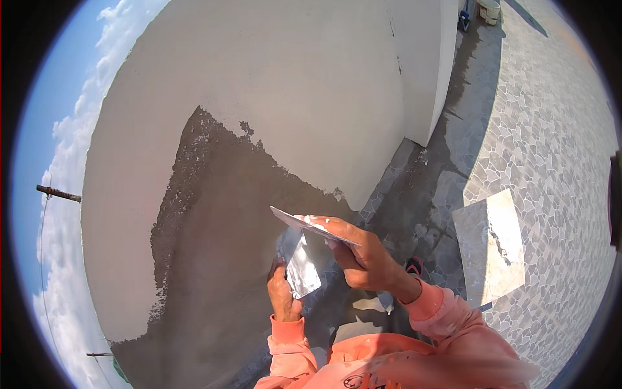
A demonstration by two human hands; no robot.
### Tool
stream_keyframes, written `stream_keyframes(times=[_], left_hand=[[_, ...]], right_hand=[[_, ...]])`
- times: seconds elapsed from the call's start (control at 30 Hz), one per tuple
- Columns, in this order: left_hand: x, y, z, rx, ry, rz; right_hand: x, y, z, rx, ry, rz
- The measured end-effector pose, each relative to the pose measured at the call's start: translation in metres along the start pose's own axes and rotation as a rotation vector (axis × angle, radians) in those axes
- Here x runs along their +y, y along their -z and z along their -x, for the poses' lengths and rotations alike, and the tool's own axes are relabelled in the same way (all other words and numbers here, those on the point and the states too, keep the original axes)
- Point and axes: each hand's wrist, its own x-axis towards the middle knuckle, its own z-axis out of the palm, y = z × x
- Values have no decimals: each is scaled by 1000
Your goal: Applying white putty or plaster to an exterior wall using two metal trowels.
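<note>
My left hand (283,292) is closed around a broad metal scraper (302,267), its blade shining in the sun and smeared with white paste. Above it, my right hand (366,254) grips a thin flat plastering blade (291,219) near its edge, with white paste on the fingers. The tip of the right blade is close above the left one; whether they touch I cannot tell. Beyond both hands stands a wall with a smooth pale plaster coat (278,78) and a darker bare grey patch (233,214) with a ragged border.
To my right, a pale block-like box (473,243) with a cracked, stained top stands on the stone-patterned floor (551,149). A white bucket (489,11) and a blue object (464,19) sit far off by the wall. A shoe (414,265) shows below my right wrist.
</note>
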Motion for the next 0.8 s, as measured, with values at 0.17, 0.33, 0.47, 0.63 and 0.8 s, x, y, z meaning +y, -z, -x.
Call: stream_keyframes(times=[0.17,0.33,0.47,0.63,0.8], left_hand=[[11,8,-1,-459,-65,-197],[38,-16,4,-478,-197,-453],[49,-21,19,-349,71,-64],[82,-26,24,-402,-136,-116],[63,-58,0,-376,-450,-307]], right_hand=[[-14,-2,19,-352,600,313],[-7,0,37,-395,658,735],[7,16,47,-435,604,939],[32,36,72,-304,395,1020],[35,40,119,186,-498,304]])
